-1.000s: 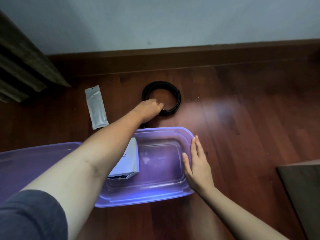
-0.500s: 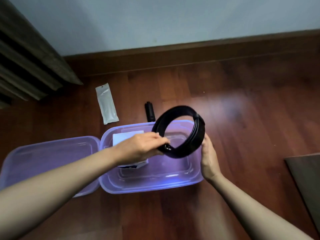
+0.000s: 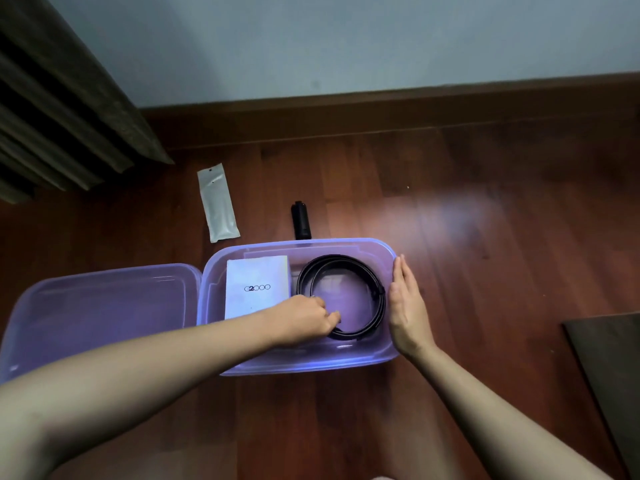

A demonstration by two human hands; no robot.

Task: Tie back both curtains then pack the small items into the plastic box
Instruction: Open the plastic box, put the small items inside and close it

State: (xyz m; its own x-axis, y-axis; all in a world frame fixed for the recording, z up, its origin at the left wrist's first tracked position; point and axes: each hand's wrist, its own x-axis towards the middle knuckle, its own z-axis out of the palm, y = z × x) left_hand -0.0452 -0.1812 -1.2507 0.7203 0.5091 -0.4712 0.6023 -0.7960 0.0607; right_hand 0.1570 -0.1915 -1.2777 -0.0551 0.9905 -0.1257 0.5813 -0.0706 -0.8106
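Packing is under way and judged partly complete; the plastic box (image 3: pixel 311 363) stands open on the floor (image 3: pixel 485 237), its lid (image 3: pixel 104 306) lying flat to the left; two items are inside: a white booklet (image 3: pixel 257 287) at the left end and a black coil (image 3: pixel 379 296) flat on the bottom at the right end, just beside the booklet; the left hand (image 3: pixel 304 320) reaches into the box, its fingers curled on the near-left edge of the coil, apparently settling it in place; the right hand (image 3: pixel 407 306) rests flat against the outside of the box's right wall, fingers straight and together, holding nothing; two items are left on the floor beyond the far rim: a white pouch (image 3: pixel 218 202) and a small black cylinder (image 3: pixel 300 220), the latter just beside the box; both are judged to need packing; a dark curtain (image 3: pixel 62 98) shows at upper left; whether it is tied back cannot be told, and no second curtain is in view.
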